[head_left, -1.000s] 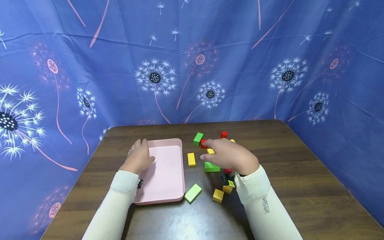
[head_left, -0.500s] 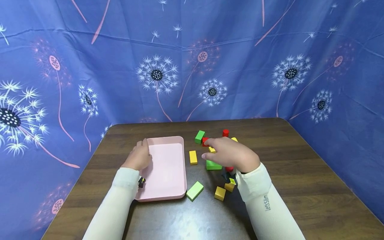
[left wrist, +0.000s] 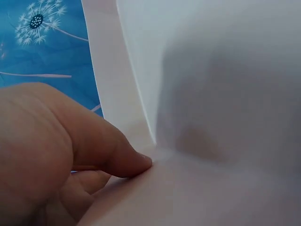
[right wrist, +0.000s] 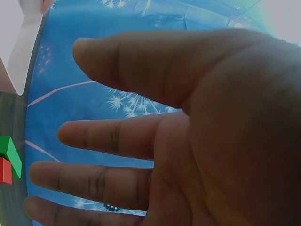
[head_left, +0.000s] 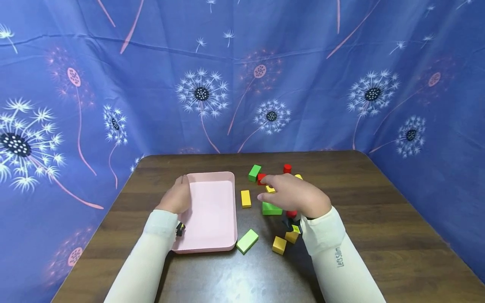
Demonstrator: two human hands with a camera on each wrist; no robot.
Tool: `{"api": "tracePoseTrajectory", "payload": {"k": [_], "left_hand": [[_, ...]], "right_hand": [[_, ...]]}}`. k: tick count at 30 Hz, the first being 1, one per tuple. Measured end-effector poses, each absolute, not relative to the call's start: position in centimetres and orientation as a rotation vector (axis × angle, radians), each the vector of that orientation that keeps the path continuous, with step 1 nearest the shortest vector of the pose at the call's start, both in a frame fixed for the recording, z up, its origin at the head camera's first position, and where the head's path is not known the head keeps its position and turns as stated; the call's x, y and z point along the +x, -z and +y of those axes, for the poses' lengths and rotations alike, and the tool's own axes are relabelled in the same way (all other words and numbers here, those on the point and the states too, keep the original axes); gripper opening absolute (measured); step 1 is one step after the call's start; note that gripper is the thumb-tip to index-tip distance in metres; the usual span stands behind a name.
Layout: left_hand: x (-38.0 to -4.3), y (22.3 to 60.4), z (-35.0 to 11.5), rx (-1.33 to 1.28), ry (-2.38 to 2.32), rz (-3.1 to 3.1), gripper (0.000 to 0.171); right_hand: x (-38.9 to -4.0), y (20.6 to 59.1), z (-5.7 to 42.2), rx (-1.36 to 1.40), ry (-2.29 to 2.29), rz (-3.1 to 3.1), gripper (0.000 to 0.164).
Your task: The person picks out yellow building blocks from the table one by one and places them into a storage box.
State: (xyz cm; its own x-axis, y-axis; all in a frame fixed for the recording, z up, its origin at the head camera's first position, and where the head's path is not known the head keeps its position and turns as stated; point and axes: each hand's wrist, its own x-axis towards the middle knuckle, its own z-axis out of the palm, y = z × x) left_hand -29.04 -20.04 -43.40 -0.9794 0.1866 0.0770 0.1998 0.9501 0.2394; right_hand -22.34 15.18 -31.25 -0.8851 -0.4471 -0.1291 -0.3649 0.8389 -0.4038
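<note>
A shallow pink tray (head_left: 212,223) lies on the table at the left of centre. My left hand (head_left: 176,197) grips its left wall, the thumb (left wrist: 127,157) on the inner side and the other fingers outside, as the left wrist view shows. Over the scattered blocks hovers my right hand (head_left: 297,194), its fingers extended and nothing held. Beneath or beside it are a large green block (head_left: 272,209), a red block (head_left: 261,179), a yellow block (head_left: 270,189) and a red piece (head_left: 291,214), some partly hidden by the hand.
Between tray and right hand lies a yellow block (head_left: 246,199). A light green block (head_left: 247,241) sits by the tray's near right corner. Orange-yellow blocks (head_left: 279,245) lie nearer me. A green block (head_left: 254,173) and red cylinder (head_left: 287,168) stand farther back. A blue patterned cloth (head_left: 242,75) hangs behind.
My left thumb has moved in from an extended position, and the hand has tightened on the tray wall. My right hand stays about where it was above the blocks. The head view shifts slightly.
</note>
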Motion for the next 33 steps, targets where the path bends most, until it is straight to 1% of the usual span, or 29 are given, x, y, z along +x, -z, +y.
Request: {"api": "tracePoseTrajectory", "payload": {"k": [4,9,13,19,24,26,30,33], "left_hand": [[-29.3,43.3,-19.9,-0.327,0.373,-3.032,0.050],[-29.4,42.7,-19.6,-0.364,0.365,-3.023,0.049],[-29.1,42.8,-19.8,-0.363,0.361,-3.016,0.049],[-28.1,43.5,-20.2,-0.336,0.368,-2.993,0.049],[-27.5,43.6,-20.3,-0.315,0.385,-2.981,0.049],[-27.6,43.5,-20.2,-0.319,0.387,-2.978,0.050],[-27.9,43.5,-20.2,-0.308,0.404,-2.982,0.052],[-28.1,43.5,-20.3,-0.298,0.400,-2.981,0.054]], "right_hand": [[-22.5,31.1,15.5,-0.646,0.572,2.829,0.055],[-23.2,31.6,15.8,-0.762,0.523,2.923,0.047],[-24.2,33.3,15.4,-0.877,0.422,3.018,0.040],[-24.8,36.7,13.5,-1.067,0.260,3.139,0.021],[-24.3,38.4,11.4,-1.156,0.209,3.129,0.021],[-24.2,38.8,10.9,-1.177,0.170,3.135,0.024],[-24.1,39.7,10.3,-1.218,0.101,3.133,0.021],[-24.1,40.1,9.9,-1.214,0.079,3.124,0.022]]}}
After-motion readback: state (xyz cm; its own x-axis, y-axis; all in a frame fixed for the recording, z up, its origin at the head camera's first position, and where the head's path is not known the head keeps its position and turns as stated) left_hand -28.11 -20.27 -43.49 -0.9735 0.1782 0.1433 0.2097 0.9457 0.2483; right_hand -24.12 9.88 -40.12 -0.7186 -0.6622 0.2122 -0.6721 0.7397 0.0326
